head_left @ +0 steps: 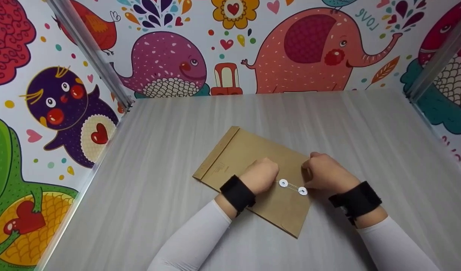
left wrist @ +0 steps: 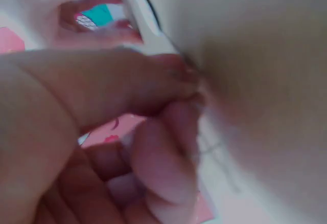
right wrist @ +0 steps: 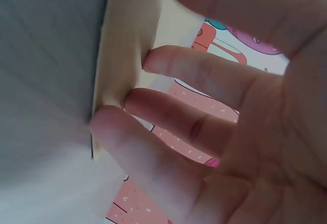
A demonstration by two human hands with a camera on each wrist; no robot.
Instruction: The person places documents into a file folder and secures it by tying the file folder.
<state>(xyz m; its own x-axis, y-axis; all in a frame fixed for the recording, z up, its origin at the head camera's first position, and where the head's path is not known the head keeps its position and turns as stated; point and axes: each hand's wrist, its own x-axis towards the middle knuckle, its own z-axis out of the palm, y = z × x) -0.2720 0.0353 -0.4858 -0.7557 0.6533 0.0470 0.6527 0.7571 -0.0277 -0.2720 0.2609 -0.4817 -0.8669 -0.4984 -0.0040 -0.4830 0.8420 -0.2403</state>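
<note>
A brown kraft string-tie envelope (head_left: 253,148) lies slantwise on the table. Two white button discs sit on it, one (head_left: 283,183) nearer the left hand and the other (head_left: 302,191) by the right thumb, with thin string running between them. My left hand (head_left: 260,175) is over the envelope, pinching the string (left wrist: 212,148) between thumb and curled fingers. At the envelope's right edge is my right hand (head_left: 330,174); its fairly straight fingers (right wrist: 179,70) touch the edge, and the thumb reaches towards the nearer disc. The tip of that thumb is out of the right wrist view.
Pale wood-grain table (head_left: 159,150) surrounds the envelope. Panels printed with cartoon animals (head_left: 309,49) stand at the back and sides, with metal posts (head_left: 91,52) at the corners. Black bands (head_left: 238,194) are worn on both wrists.
</note>
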